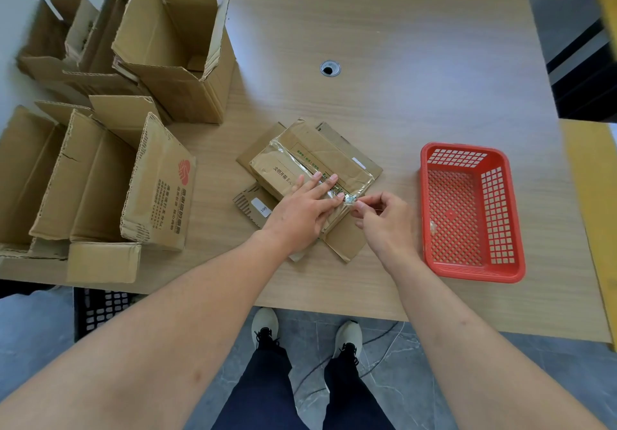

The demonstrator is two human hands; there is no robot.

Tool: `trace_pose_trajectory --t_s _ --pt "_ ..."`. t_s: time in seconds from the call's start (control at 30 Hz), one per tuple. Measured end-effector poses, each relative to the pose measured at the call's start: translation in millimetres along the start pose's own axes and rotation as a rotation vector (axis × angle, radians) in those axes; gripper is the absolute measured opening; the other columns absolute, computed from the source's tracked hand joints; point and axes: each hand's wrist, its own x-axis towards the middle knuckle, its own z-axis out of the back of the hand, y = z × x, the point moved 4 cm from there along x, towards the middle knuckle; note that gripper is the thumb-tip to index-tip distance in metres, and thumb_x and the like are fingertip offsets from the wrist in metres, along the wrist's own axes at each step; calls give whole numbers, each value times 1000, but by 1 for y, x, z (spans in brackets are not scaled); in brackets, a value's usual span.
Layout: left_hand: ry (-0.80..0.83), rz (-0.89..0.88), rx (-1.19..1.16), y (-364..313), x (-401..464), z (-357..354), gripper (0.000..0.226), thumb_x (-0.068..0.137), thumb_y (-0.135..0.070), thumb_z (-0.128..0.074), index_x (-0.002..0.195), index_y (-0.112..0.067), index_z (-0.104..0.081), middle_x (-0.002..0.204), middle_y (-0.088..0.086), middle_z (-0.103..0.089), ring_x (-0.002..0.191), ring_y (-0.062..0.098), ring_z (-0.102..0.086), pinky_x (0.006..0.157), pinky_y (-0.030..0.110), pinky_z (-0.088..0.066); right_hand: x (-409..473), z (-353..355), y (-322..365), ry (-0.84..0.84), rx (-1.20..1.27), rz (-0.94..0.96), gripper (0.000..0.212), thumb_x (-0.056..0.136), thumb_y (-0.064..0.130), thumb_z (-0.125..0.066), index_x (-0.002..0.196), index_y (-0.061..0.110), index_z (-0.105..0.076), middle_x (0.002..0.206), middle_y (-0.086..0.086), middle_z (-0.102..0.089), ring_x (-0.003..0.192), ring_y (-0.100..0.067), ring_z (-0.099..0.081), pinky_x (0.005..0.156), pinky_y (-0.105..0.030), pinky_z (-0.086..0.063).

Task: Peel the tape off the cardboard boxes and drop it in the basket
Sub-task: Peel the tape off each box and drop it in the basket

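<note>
We see bare table (417,46) across the upper right of the frame. Open boxes (173,46) crowd the left side, and the red basket (470,272) blocks the right, with a bare strip between it and the flattened box (310,159) at centre.

This looks like an office or packing room. The hands work over a pale wood-grain desk (417,62) with a round metal cable hole (330,68) set in its top beyond them, as office desks have. Opened cardboard boxes (133,96) crowd the desk well to the left of the hands. Below the arms lies a grey marbled tile floor (394,373), with a black plastic crate (100,309) under the desk's left edge.
</note>
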Motion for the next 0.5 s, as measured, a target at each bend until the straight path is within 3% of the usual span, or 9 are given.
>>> trace_pose_trajectory --t_s 0.37,0.5 --pt "-22 -29 -28 3 0 -2 40 107 -22 -50 146 -25 -55 165 3 -28 156 30 -16 127 38 -1 -11 -14 -7 -226 293 -173 9 96 7 -64 90 14 -65 91 -10 -76 76 -15 -78 61 -33 -61" --pt "-22 -43 -31 2 0 -2 39 106 -22 -50 145 -24 -56 165 4 -29 156 31 -17 126 38 -1 -16 -15 -8 -265 179 -145 12 97 13 -62 88 20 -62 88 -1 -75 66 -15 -76 62 -45 -64"
